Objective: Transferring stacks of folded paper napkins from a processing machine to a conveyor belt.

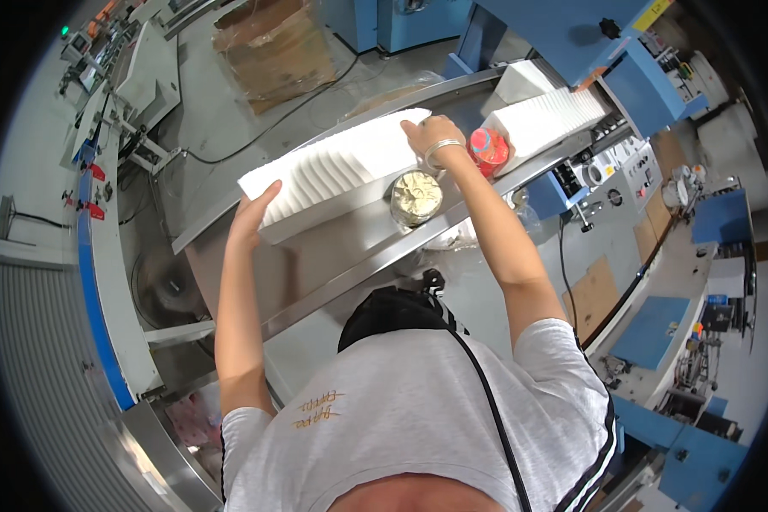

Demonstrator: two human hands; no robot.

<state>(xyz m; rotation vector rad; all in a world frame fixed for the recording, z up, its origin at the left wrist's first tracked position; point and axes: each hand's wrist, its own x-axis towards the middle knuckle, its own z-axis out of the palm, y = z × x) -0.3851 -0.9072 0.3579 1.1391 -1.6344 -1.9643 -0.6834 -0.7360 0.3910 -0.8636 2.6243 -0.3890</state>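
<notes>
A long row of white, thin layered pieces [341, 162], like paper packed on edge, lies slantwise in a metal trough [316, 260]. My left hand [253, 217] is closed on the row's left end, thumb over the top edge. At the right end, my right hand [435, 138] is closed against the row, with its lower fingertips hidden. A bangle circles the right wrist. Just below the right hand stands a round, gold-topped thing [416, 198] in clear wrap. To the right of that wrist sits a round red and pink thing [488, 152].
Another white layered row [550, 119] lies farther right in the trough, beside a blue machine [563, 34]. A cardboard box [273, 55] in clear plastic stands on the floor beyond. At the left runs a blue-edged machine bench [102, 299]. A control panel [636, 175] is at the right.
</notes>
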